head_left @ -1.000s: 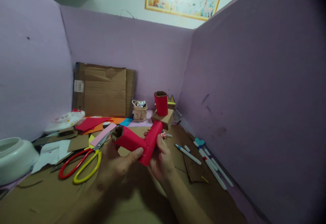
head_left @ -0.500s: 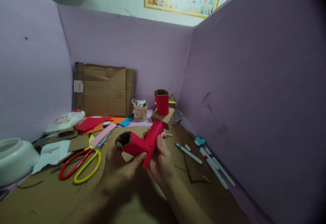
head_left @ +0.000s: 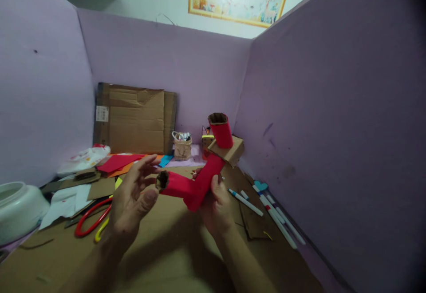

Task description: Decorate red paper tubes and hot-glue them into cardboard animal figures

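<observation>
My right hand [head_left: 218, 208] is closed round the lower middle of a red paper-covered cardboard tube model [head_left: 208, 175], held above the table. One hollow red branch points left, showing bare brown cardboard inside its end. At the model's far end sits a small brown cardboard box [head_left: 237, 149] with another hollow red tube [head_left: 221, 131] standing up from it, slightly tilted. Just left of the side branch, my left hand [head_left: 135, 199] is open with its fingers spread, its thumb close to the branch's end; whether it touches cannot be made out.
Partly behind my left hand lie red-and-yellow-handled scissors [head_left: 84, 224]. Coloured paper [head_left: 116, 163], cardboard scraps and a white pot [head_left: 21, 208] are at left. Several markers [head_left: 276, 217] lie along the right wall. A small basket [head_left: 183, 146] and folded cardboard [head_left: 136, 117] stand at the back.
My left hand has let go of the side branch and moved left, its fingers opening. The model has turned in my right hand, its box end shifting right.
</observation>
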Demonstrator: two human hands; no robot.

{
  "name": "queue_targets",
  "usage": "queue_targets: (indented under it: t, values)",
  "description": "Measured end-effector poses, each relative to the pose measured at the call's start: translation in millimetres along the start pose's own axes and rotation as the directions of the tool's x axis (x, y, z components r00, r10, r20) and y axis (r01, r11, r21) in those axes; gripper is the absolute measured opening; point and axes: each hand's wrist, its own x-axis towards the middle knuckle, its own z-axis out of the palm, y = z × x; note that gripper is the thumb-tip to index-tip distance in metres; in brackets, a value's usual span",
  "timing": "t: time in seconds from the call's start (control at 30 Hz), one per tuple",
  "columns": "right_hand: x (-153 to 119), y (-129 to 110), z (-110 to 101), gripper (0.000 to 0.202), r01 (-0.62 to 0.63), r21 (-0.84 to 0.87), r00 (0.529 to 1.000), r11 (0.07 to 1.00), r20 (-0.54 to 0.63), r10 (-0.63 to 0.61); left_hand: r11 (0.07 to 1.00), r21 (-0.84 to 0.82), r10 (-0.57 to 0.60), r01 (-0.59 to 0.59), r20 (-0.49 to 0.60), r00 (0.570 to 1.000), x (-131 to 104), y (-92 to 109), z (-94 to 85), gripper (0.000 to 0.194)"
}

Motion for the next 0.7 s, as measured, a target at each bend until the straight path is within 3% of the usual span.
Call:
queue_targets:
  t: [0.13, 0.23, 0.3, 0.43, 0.57, 0.7]
  values:
    - [-2, 6, -6, 0.038, 0.193, -0.169, 0.980, 0.967, 0.077, -0.182, 0.991, 0.111, -0.079, 0.079, -0.001, 0.997, 2, -1, -3.8, 0.048]
    - [-5, 13, -15, 0.035, 0.265, -0.287, 0.959, 0.921, 0.180, -0.219, 0.954, 0.253, -0.156, 0.161, -0.043, 0.987, 1, 9, 3.8, 0.049]
    - [-7, 17, -19, 0.033, 0.286, -0.340, 0.950, 0.896, 0.223, -0.218, 0.942, 0.301, -0.141, 0.147, -0.044, 0.989, -1, 17, 8.2, 0.046]
    - [-9, 18, -21, 0.029, 0.315, -0.384, 0.943, 0.868, 0.232, -0.239, 0.938, 0.347, -0.070, 0.019, 0.136, 0.988, -1, 22, 7.2, 0.039]
    - [-10, 17, -19, 0.029, 0.333, -0.416, 0.940, 0.846, 0.216, -0.263, 0.919, 0.374, 0.004, -0.128, 0.315, 0.949, 4, 19, -2.6, 0.028]
    - [-11, 18, -19, 0.027, 0.334, -0.410, 0.939, 0.849, 0.226, -0.260, 0.894, 0.392, 0.024, -0.217, 0.441, 0.897, 10, 16, -10.5, 0.035]
